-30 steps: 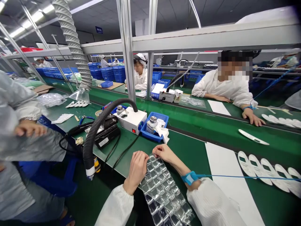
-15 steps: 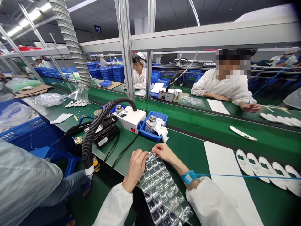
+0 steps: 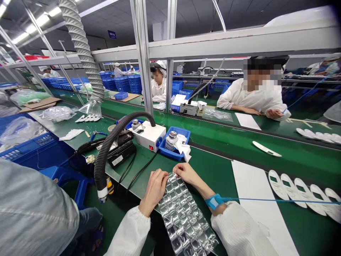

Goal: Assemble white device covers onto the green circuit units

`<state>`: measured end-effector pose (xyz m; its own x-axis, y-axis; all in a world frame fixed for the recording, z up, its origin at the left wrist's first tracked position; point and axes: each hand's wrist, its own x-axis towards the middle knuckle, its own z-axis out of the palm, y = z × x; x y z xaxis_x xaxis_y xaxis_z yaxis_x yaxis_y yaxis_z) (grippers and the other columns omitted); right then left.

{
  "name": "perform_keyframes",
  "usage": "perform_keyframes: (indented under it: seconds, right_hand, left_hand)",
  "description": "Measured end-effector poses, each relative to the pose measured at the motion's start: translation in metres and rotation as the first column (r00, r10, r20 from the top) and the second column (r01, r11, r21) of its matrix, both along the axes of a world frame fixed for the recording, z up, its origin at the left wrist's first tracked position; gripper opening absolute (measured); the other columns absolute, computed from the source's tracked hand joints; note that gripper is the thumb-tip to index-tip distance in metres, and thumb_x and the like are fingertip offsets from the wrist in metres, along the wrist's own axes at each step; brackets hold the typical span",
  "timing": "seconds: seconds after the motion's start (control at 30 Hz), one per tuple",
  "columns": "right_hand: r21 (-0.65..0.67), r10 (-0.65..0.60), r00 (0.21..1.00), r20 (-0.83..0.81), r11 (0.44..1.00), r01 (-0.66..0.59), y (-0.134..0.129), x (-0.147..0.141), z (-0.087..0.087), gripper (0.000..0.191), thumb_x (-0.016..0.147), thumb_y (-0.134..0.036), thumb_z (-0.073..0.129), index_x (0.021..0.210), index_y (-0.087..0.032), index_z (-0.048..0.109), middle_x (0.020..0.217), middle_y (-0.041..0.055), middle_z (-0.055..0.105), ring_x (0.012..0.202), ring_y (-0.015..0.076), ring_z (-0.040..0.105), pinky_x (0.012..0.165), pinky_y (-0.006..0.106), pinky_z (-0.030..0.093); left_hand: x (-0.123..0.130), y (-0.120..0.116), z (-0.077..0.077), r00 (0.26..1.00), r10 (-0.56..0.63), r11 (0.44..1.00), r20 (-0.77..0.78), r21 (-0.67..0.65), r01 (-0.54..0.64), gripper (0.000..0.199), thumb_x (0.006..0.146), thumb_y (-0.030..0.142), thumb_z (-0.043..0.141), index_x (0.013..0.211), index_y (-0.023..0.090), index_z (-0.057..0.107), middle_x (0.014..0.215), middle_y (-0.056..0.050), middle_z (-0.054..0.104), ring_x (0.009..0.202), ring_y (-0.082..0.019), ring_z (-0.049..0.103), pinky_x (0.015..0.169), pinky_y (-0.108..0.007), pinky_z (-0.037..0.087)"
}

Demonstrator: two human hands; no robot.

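Note:
Both my hands hold a clear plastic sheet of square pockets [image 3: 185, 217] by its top end, over the front edge of the bench. It slants down toward me, with dark, shiny squares showing through the film. My left hand [image 3: 155, 188] pinches the upper left corner between thumb and fingers. At the upper right corner, my right hand [image 3: 184, 171] has its fingers closed on the edge. A blue wrist strap [image 3: 215, 201] circles my right wrist, its cord running off to the right.
White oval casings [image 3: 293, 188] lie in a row beside a white paper sheet [image 3: 255, 192]. One casing [image 3: 266, 148] rests on the green belt. Ahead stand a blue tray [image 3: 174, 154] with a bottle, a white box [image 3: 149, 135] and a black hose [image 3: 102, 156]. Co-workers sit opposite.
The single casing on the belt has moved left. The co-worker opposite has drawn a hand back. The person at my left has shifted. My hands and the pocketed sheet stay almost still.

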<state>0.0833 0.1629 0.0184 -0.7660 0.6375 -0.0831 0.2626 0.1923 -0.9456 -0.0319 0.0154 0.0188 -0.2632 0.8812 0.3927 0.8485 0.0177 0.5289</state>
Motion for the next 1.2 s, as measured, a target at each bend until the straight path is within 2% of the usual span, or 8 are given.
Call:
perform_keyframes:
  seconds: [0.2, 0.37, 0.57, 0.73, 0.83, 0.9, 1.0, 1.2]
  right_hand:
    - [0.017, 0.016, 1.000, -0.009, 1.000, -0.016, 0.000, 0.000, -0.001, 0.015, 0.071, -0.023, 0.054, 0.062, -0.016, 0.063, 0.058, 0.0006, 0.062, 0.057, 0.0143, 0.054, 0.057, 0.025, 0.042]
    - [0.005, -0.005, 1.000, 0.009, 1.000, 0.005, -0.001, 0.000, 0.002, 0.014, 0.071, -0.019, 0.053, 0.061, -0.016, 0.062, 0.054, 0.0001, 0.060, 0.053, 0.0133, 0.052, 0.053, 0.024, 0.041]
    - [-0.029, -0.009, 1.000, 0.019, 1.000, 0.009, -0.005, 0.000, 0.006, 0.015, 0.073, -0.016, 0.052, 0.061, -0.016, 0.061, 0.050, -0.0006, 0.059, 0.048, 0.0113, 0.051, 0.050, 0.021, 0.040]
    - [-0.001, -0.038, 0.999, 0.016, 0.999, 0.038, -0.010, 0.001, 0.008, 0.015, 0.074, -0.017, 0.053, 0.062, -0.016, 0.062, 0.051, -0.0004, 0.060, 0.049, 0.0116, 0.051, 0.050, 0.021, 0.040]
    - [0.029, -0.060, 0.998, 0.004, 0.998, 0.060, -0.011, 0.003, 0.007, 0.015, 0.074, -0.018, 0.052, 0.063, -0.016, 0.062, 0.053, -0.0001, 0.060, 0.051, 0.0123, 0.052, 0.051, 0.021, 0.040]
    - [0.049, -0.072, 0.997, -0.005, 0.996, 0.073, -0.011, 0.004, 0.006, 0.016, 0.074, -0.018, 0.051, 0.063, -0.016, 0.062, 0.054, 0.0003, 0.060, 0.052, 0.0128, 0.052, 0.051, 0.022, 0.040]
    - [0.068, -0.080, 0.997, -0.013, 0.994, 0.080, -0.010, 0.005, 0.003, 0.017, 0.075, -0.020, 0.051, 0.064, -0.016, 0.064, 0.056, 0.0007, 0.061, 0.054, 0.0140, 0.054, 0.053, 0.023, 0.042]
    - [0.080, -0.070, 0.997, -0.021, 0.994, 0.071, -0.009, 0.006, 0.002, 0.019, 0.076, -0.025, 0.052, 0.067, -0.016, 0.065, 0.060, 0.0013, 0.063, 0.056, 0.0149, 0.056, 0.054, 0.024, 0.043]
  left_hand:
    - [0.001, 0.003, 0.004, 0.997, -0.024, 0.999, -0.075, -0.027, 0.022, 0.018, 0.095, 0.018, 0.040, 0.087, 0.020, 0.056, 0.083, -0.002, 0.061, 0.078, -0.018, 0.054, 0.076, -0.035, 0.040]
    - [0.000, 0.004, 0.008, 0.986, -0.084, 0.996, -0.144, -0.022, 0.082, 0.024, 0.095, 0.014, 0.034, 0.090, 0.021, 0.057, 0.086, -0.003, 0.059, 0.081, -0.019, 0.053, 0.074, -0.036, 0.038]
    - [-0.004, 0.001, 0.002, 0.981, -0.126, 0.991, -0.150, 0.019, 0.130, 0.031, 0.094, 0.009, 0.031, 0.095, 0.021, 0.059, 0.084, -0.004, 0.056, 0.076, -0.019, 0.050, 0.071, -0.034, 0.039]
    - [-0.004, -0.003, 0.000, 0.990, -0.140, 0.989, -0.032, 0.035, 0.141, 0.030, 0.096, 0.015, 0.029, 0.098, 0.023, 0.057, 0.086, -0.003, 0.050, 0.069, -0.015, 0.050, 0.063, -0.028, 0.041]
    - [-0.002, -0.003, 0.004, 0.990, -0.112, 0.993, 0.087, 0.031, 0.110, 0.024, 0.097, 0.019, 0.029, 0.092, 0.023, 0.053, 0.088, -0.002, 0.050, 0.074, -0.014, 0.053, 0.068, -0.027, 0.044]
    - [-0.003, -0.002, 0.006, 0.983, -0.081, 0.997, 0.164, 0.028, 0.078, 0.016, 0.096, 0.021, 0.034, 0.092, 0.023, 0.050, 0.088, -0.001, 0.052, 0.076, -0.014, 0.054, 0.072, -0.028, 0.046]
    - [-0.004, 0.000, 0.007, 0.968, -0.058, 0.998, 0.246, 0.011, 0.057, 0.006, 0.092, 0.024, 0.045, 0.095, 0.023, 0.051, 0.089, -0.001, 0.053, 0.070, -0.014, 0.053, 0.066, -0.028, 0.046]
    - [-0.005, 0.001, 0.010, 0.947, -0.055, 0.998, 0.317, -0.004, 0.060, 0.005, 0.088, 0.025, 0.052, 0.090, 0.023, 0.057, 0.085, 0.000, 0.056, 0.071, -0.015, 0.054, 0.066, -0.029, 0.043]
